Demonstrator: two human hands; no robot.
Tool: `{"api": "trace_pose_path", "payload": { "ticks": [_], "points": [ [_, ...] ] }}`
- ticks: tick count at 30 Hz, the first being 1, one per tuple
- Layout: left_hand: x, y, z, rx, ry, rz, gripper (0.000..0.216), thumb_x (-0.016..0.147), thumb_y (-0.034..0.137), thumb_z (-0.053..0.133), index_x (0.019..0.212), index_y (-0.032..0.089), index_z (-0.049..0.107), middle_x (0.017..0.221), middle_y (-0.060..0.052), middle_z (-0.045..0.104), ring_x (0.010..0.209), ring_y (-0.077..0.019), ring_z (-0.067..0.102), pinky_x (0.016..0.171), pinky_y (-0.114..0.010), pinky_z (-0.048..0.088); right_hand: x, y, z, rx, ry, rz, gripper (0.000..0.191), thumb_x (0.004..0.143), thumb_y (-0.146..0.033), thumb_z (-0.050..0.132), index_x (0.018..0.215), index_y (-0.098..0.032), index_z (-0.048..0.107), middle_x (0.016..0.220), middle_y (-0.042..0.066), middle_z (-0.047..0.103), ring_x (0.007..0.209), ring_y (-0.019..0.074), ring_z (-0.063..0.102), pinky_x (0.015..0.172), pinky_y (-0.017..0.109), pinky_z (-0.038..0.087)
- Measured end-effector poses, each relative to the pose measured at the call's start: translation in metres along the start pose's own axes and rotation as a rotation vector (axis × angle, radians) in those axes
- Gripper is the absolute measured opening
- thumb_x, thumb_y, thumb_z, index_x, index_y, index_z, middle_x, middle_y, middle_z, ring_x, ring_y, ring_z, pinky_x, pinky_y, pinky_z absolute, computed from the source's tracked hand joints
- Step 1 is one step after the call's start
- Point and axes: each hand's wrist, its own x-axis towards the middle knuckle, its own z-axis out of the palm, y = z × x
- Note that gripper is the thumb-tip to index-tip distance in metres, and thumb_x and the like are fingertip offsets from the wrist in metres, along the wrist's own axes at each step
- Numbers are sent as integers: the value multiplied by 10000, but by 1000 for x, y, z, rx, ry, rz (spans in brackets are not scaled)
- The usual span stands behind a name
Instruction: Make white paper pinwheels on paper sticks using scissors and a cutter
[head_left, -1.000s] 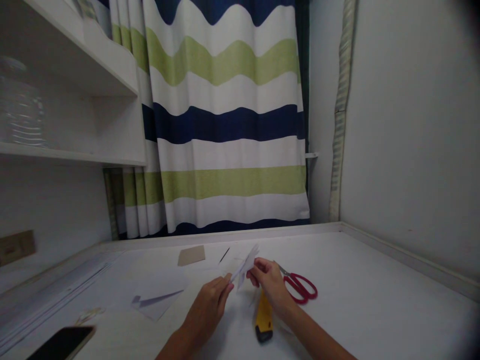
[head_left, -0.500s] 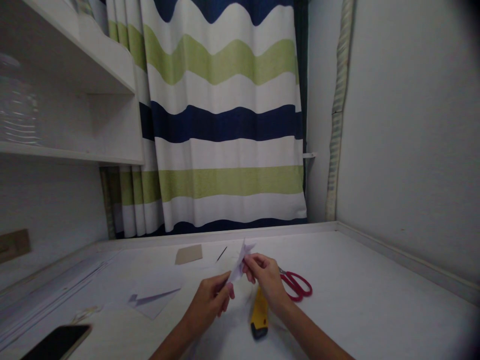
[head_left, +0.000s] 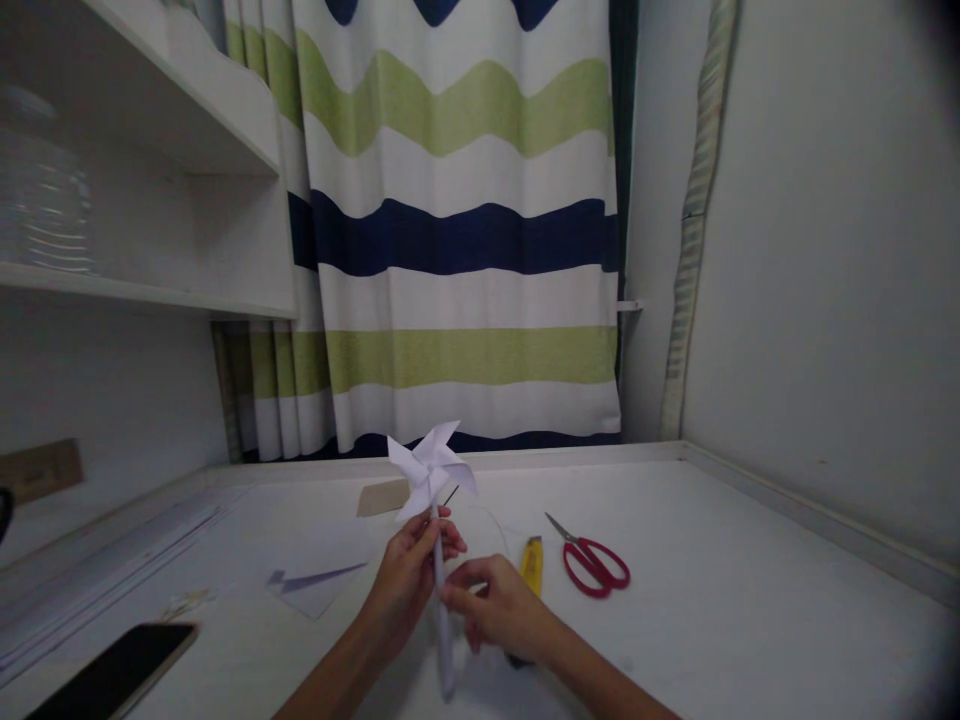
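Note:
A white paper pinwheel [head_left: 430, 468] stands up above the table, its folded blades facing me, on a rolled paper stick [head_left: 442, 640] that points down toward me. My left hand [head_left: 420, 550] is closed round the stick just below the blades. Lower down, my right hand [head_left: 491, 598] pinches the stick between thumb and fingers. Beside the right hand lies a yellow box cutter [head_left: 532, 566], its lower part hidden behind that hand. Red-handled scissors [head_left: 589, 560] rest farther right, their blades slightly apart.
A black phone [head_left: 116, 675] lies at the front left, near some thin pale bands [head_left: 186, 602]. Folded paper scraps [head_left: 315, 585] and a brown cardboard piece [head_left: 381, 497] lie behind. A shelf [head_left: 150, 295] overhangs the left side; a striped curtain [head_left: 472, 300] hangs at the back.
The pinwheel has turned from edge-on to facing me, and its stick has come into view. My right hand has moved down from the blades to the stick. The view has shifted slightly.

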Motion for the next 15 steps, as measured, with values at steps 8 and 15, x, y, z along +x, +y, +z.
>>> {"api": "trace_pose_path", "payload": {
  "ticks": [8, 15],
  "points": [
    [-1, -3, 0, -22, -35, -3, 182, 761, 261, 497, 898, 142, 501, 693, -12, 578, 715, -122, 565, 703, -226, 401, 0, 8, 12, -3, -59, 0, 228, 696, -274, 465, 524, -124, 481, 417, -29, 470, 281, 36, 384, 285, 139, 279],
    [-1, -14, -4, 6, -82, -73, 221, 723, 276, 542, 893, 138, 518, 719, -48, 613, 642, -139, 577, 625, -250, 430, 5, 10, 7, -50, -22, 28, 246, 706, -338, 463, 583, -127, 492, 417, -40, 448, 283, 48, 367, 287, 162, 255]
  ]
}}
